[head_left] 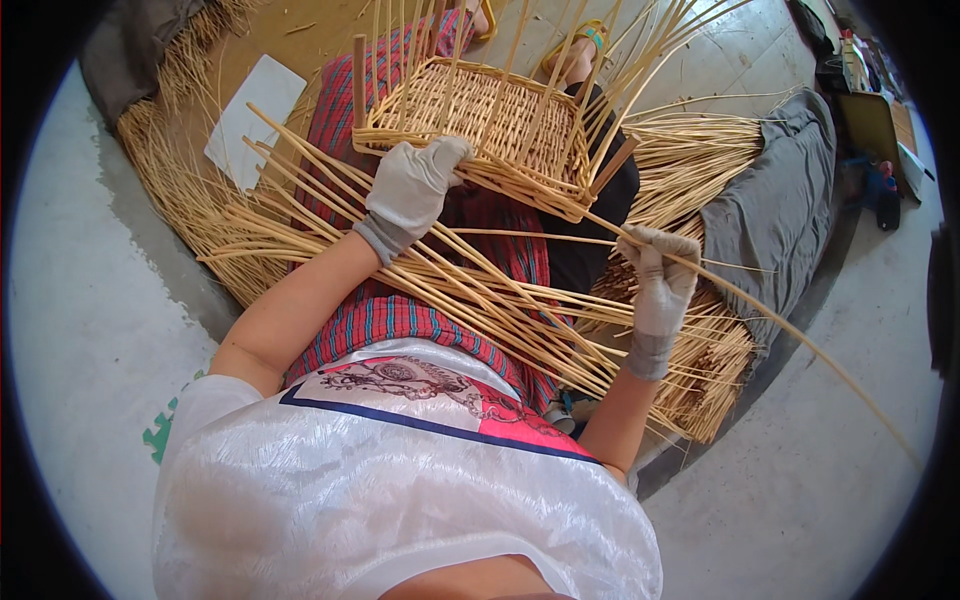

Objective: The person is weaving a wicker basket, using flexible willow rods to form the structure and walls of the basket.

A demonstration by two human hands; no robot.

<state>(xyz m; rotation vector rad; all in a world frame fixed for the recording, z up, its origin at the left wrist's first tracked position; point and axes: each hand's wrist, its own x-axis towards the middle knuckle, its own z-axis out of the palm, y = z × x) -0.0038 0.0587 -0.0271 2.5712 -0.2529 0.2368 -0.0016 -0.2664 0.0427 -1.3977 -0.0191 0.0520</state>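
A half-woven wicker basket (pixel 490 115) rests over my lap, with upright stakes rising around its woven base. My left hand (pixel 412 185), in a pale work glove, is closed on the basket's near rim at the left. To the right, my gloved right hand (pixel 662 275) pinches a long willow rod (pixel 790 325). From the basket's near right corner the rod runs through my fingers and curves away to the lower right. Loose peeled rods (pixel 470 290) lie across my lap under both forearms. A red checked cloth (pixel 375 325) covers my legs.
On the right, a large bundle of rods (pixel 690 160) is partly wrapped in grey cloth (pixel 775 215). More rods (pixel 180 200) are heaped at the left, beside a white sheet (pixel 255 115). Sandalled feet show beyond the basket. Assorted items (pixel 880 150) stand at the far right.
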